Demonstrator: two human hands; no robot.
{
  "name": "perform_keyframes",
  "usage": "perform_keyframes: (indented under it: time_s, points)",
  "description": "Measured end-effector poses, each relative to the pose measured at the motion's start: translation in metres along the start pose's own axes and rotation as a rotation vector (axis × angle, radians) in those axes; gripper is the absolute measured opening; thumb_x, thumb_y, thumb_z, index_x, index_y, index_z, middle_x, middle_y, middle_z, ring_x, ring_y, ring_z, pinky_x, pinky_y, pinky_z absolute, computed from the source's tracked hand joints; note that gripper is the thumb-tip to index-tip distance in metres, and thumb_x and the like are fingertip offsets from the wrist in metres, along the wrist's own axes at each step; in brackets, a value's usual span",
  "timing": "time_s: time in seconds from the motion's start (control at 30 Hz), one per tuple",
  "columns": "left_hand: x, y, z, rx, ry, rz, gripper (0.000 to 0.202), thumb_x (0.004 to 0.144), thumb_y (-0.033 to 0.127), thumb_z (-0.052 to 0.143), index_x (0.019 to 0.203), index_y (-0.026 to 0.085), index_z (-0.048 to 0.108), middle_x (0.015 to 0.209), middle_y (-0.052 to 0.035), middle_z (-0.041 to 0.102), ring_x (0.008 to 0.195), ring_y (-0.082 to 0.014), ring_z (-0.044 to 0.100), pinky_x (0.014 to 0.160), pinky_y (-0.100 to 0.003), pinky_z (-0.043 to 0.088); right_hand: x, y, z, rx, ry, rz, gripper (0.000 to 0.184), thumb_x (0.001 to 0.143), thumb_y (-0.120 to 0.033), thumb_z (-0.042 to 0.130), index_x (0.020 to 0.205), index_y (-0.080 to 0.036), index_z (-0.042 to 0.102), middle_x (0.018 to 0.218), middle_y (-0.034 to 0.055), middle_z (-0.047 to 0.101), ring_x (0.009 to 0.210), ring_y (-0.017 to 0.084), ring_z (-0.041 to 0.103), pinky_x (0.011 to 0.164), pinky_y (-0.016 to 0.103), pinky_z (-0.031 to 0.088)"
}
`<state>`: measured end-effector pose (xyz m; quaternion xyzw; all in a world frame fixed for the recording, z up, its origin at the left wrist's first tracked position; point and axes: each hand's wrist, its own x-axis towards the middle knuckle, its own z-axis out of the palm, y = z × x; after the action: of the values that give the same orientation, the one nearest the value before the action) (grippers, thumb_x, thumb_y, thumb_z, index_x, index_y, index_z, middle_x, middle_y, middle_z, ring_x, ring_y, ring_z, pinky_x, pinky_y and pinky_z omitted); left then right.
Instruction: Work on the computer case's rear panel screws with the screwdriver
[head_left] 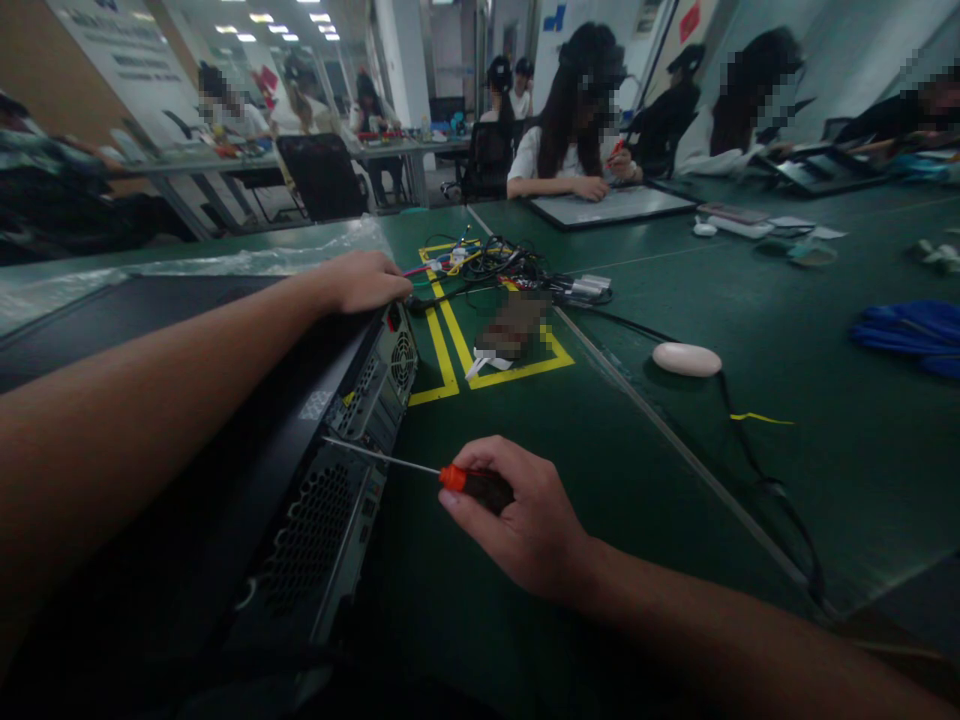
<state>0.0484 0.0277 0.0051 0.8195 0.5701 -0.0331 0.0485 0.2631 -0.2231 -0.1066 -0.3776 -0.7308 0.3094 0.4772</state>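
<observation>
My right hand (529,520) is closed around the dark handle of a screwdriver (454,478) with an orange collar. The screwdriver's thin shaft reaches left to the rear panel of a black desktop computer case (300,400), with its tip at the upper edge of that panel. The case lies on its side, its back with vents, ports and a fan grille turned to the right. At the far rear corner, my left hand (367,283) grips the case's edge, fingertips partly hidden. A black cable plug sits close to those fingers.
Tangled cables (510,262) lie beyond the case on the green table (637,480), near yellow tape (450,350) and a partly blurred object. A white oval piece (686,360) sits by a black cable. Blue gloves (911,335) lie at right. Several people work behind.
</observation>
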Motion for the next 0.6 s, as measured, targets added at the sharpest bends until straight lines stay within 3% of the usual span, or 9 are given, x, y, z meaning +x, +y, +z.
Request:
perform_keyframes:
  time_s: [0.23,0.6]
  points:
    - [0.0,-0.0008,0.0024,0.007,0.026,0.001,0.06,0.082,0.058,0.041,0.103,0.02,0.082,0.105,-0.0121,0.076,0.098,-0.031,0.067,0.088,-0.036,0.05,0.0001,0.0,-0.0004,0.011,-0.003,0.009,0.013,0.091,-0.018,0.074,0.099,-0.021,0.065,0.089,0.0011,0.072,0.073,0.015,0.065,0.069,0.027,0.054]
    - [-0.003,0.0027,-0.0014,-0.008,-0.013,0.019,0.064,0.079,0.056,0.044,0.108,0.014,0.082,0.103,-0.0153,0.074,0.098,-0.0325,0.066,0.089,-0.039,0.048,0.0017,-0.0026,-0.0009,0.017,-0.011,0.024,0.011,0.091,-0.019,0.074,0.098,-0.021,0.066,0.088,0.0005,0.071,0.071,0.015,0.063,0.068,0.027,0.052]
